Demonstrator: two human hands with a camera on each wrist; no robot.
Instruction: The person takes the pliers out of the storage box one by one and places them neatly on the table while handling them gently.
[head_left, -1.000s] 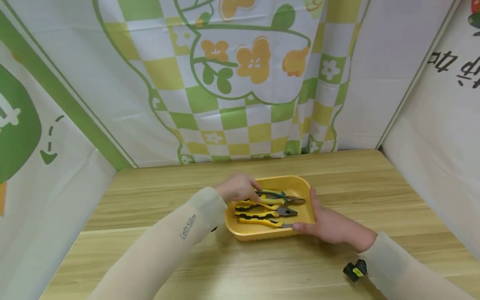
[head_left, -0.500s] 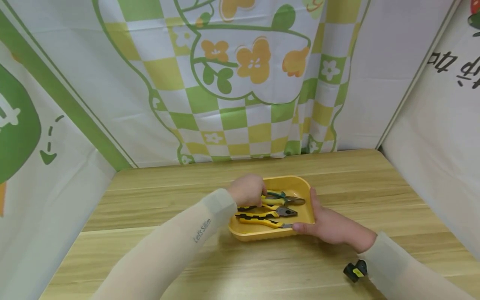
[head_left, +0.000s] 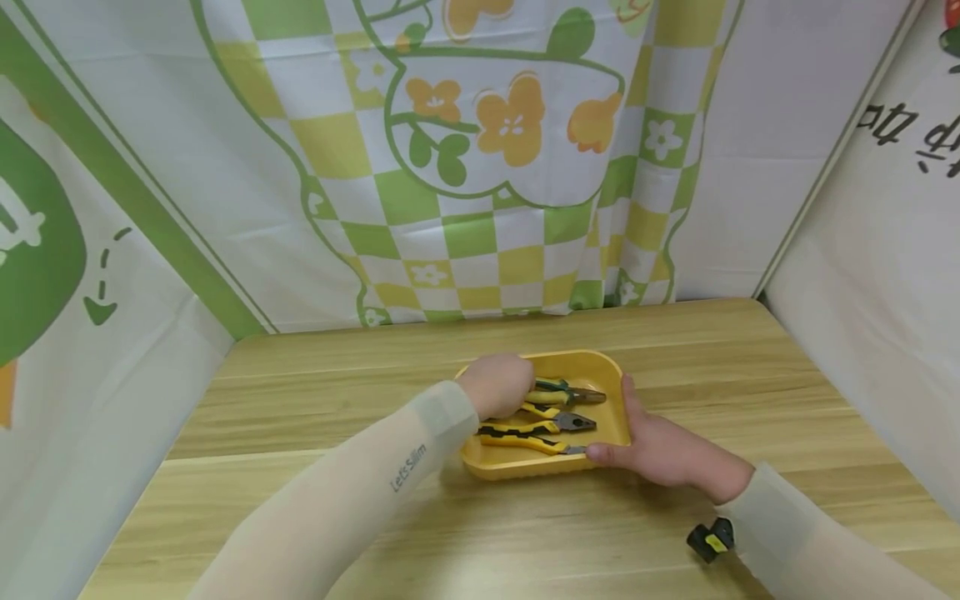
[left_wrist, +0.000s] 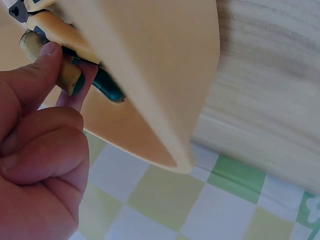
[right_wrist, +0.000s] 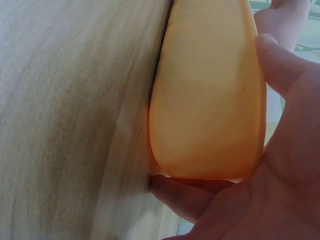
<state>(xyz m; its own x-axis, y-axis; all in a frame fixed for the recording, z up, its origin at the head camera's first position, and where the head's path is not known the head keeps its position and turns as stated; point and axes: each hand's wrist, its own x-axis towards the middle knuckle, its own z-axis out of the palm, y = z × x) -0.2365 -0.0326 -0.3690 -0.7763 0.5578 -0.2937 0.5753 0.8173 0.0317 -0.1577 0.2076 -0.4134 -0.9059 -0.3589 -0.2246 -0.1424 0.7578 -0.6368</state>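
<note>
In the head view a yellow plastic tray (head_left: 613, 417) holds several pliers lying side by side. My left hand (head_left: 497, 386) reaches over its left end. The left wrist view shows thumb and fingertip pinching the yellow-and-green handle (left_wrist: 70, 77) of the rearmost pliers (head_left: 587, 396), whose metal nose points right. In front of them lie pliers with a broad dark head (head_left: 576, 422) and, nearest me, pliers with yellow-and-black grips (head_left: 521, 442). My right hand (head_left: 660, 450) grips the tray's right end, thumb at the rim, fingers along the outer wall (right_wrist: 210, 100).
The tray stands on a wooden table (head_left: 525, 533). A checkered, flowered curtain (head_left: 480, 233) hangs behind the table's back edge, with printed white cloth on both sides. A small black device (head_left: 711, 540) sits at my right cuff.
My left hand has moved right and its fingers have closed on the rearmost pliers' handle. Those pliers have shifted slightly left. My right hand stays on the tray.
</note>
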